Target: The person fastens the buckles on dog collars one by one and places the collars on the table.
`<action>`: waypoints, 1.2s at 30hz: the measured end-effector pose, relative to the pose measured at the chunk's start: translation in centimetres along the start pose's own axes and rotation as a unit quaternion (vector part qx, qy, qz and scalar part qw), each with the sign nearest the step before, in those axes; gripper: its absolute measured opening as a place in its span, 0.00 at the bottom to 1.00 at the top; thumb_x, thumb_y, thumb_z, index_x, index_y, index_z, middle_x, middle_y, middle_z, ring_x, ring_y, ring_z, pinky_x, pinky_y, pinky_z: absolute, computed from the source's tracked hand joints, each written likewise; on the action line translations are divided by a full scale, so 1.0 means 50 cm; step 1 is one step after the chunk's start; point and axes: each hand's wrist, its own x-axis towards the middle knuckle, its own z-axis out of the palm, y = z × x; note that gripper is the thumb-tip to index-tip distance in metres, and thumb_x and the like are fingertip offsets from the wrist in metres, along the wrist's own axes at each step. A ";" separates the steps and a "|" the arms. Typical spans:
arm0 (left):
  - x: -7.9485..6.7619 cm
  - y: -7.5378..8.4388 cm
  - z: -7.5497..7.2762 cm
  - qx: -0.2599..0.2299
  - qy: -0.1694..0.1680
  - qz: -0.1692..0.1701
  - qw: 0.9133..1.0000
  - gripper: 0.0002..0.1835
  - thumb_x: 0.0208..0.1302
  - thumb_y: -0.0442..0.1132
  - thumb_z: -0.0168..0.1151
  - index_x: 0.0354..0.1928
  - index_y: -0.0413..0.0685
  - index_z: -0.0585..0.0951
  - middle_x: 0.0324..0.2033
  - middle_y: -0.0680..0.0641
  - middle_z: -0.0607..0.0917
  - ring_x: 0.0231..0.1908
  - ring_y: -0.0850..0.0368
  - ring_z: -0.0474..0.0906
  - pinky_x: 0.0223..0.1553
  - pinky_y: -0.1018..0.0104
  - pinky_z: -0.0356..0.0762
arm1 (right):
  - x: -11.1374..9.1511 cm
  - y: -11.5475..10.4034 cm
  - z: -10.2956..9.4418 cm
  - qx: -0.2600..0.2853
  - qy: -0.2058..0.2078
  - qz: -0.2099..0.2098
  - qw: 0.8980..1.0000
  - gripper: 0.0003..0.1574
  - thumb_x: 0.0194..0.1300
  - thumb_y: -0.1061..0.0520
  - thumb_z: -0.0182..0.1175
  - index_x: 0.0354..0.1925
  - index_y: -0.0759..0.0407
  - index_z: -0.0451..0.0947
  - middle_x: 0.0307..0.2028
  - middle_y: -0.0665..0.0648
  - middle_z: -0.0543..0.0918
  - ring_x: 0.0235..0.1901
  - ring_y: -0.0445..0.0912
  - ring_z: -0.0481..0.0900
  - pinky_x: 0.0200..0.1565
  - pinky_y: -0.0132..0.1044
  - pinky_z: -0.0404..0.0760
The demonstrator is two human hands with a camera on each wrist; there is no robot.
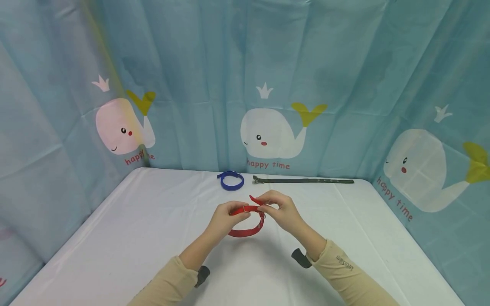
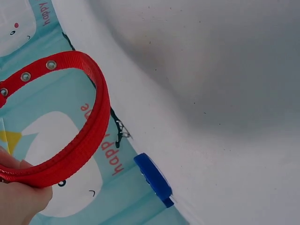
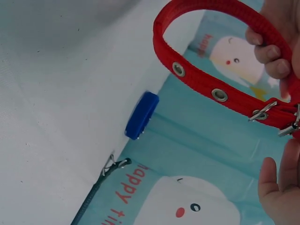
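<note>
Red collar [image 1: 245, 233]: you have it up off the white table [image 1: 153, 238], bent into a loop, on your side of the blue collar [image 1: 232, 188].
Left hand [image 1: 225, 217]: your thumb and fingers pinch the red band at the loop's left part, nearer you than the blue collar.
Right hand [image 1: 282, 211]: you pinch the band by the buckle, nearer you than the blue collar and to its right; the pointed tip [image 1: 254, 199] sticks up beside your fingers.
Buckle [image 3: 290, 127]: your right wrist view shows the prong [image 3: 263, 111] lying across an eyelet; you cannot tell from here whether it has gone right through. Two more eyelets [image 3: 219, 95] show bare along the band.
Blue collar: it rests in a ring near the table's far edge, so its shaping looks done; its fastening is too small for you to judge.
Dark strap [image 1: 306, 180]: just right of the blue collar, stretched straight, touched by neither of your hands and not looped.
Loop so far: you seem well into the buckling, with the red ends brought together.
Loose tip: seating the prong and laying this end flat appear to be what you have left on the red collar.
</note>
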 end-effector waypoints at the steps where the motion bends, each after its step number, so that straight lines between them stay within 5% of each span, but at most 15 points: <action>1: 0.001 -0.001 0.000 0.001 0.003 -0.001 1.000 0.16 0.60 0.37 0.68 0.50 0.41 0.83 0.41 0.46 0.86 0.43 0.51 0.81 0.46 0.54 0.79 | 0.001 -0.001 0.000 0.000 0.000 -0.003 1.000 0.11 0.58 0.70 0.66 0.42 0.65 0.84 0.37 0.57 0.84 0.41 0.50 0.80 0.46 0.47 0.80; 8: 0.002 0.000 0.000 0.005 0.012 -0.011 1.000 0.16 0.61 0.38 0.68 0.50 0.41 0.83 0.40 0.46 0.86 0.43 0.51 0.81 0.45 0.55 0.79 | 0.003 -0.008 -0.002 -0.007 0.003 -0.008 1.000 0.08 0.57 0.71 0.66 0.38 0.66 0.84 0.35 0.57 0.83 0.38 0.51 0.79 0.44 0.41 0.80; 15: 0.005 -0.002 -0.001 0.012 0.024 -0.025 0.999 0.15 0.60 0.40 0.69 0.46 0.41 0.83 0.37 0.48 0.85 0.42 0.52 0.80 0.44 0.55 0.78 | 0.002 -0.009 -0.002 -0.019 0.018 -0.009 1.000 0.09 0.56 0.71 0.67 0.38 0.66 0.85 0.35 0.58 0.83 0.40 0.51 0.78 0.44 0.53 0.79; 23: 0.003 -0.005 -0.003 0.007 0.022 -0.019 1.000 0.14 0.59 0.39 0.70 0.45 0.41 0.82 0.38 0.49 0.85 0.41 0.52 0.79 0.44 0.56 0.79 | 0.001 -0.013 -0.004 -0.044 0.004 -0.019 0.999 0.11 0.55 0.73 0.67 0.37 0.64 0.85 0.35 0.55 0.83 0.40 0.49 0.78 0.43 0.45 0.81; 29: 0.000 -0.005 -0.004 0.008 0.019 -0.014 1.000 0.13 0.59 0.38 0.70 0.44 0.40 0.82 0.37 0.48 0.85 0.40 0.52 0.79 0.44 0.56 0.79 | 0.002 -0.018 -0.004 -0.108 -0.013 -0.045 0.993 0.11 0.53 0.74 0.67 0.34 0.62 0.84 0.34 0.54 0.83 0.39 0.49 0.78 0.42 0.42 0.81; 36: -0.002 -0.004 -0.004 0.003 0.017 -0.006 1.000 0.13 0.59 0.37 0.69 0.44 0.39 0.82 0.37 0.47 0.85 0.40 0.52 0.79 0.45 0.55 0.79 | 0.000 -0.022 0.003 -0.208 -0.010 -0.092 0.974 0.13 0.50 0.74 0.70 0.30 0.60 0.82 0.32 0.54 0.83 0.37 0.48 0.77 0.39 0.38 0.80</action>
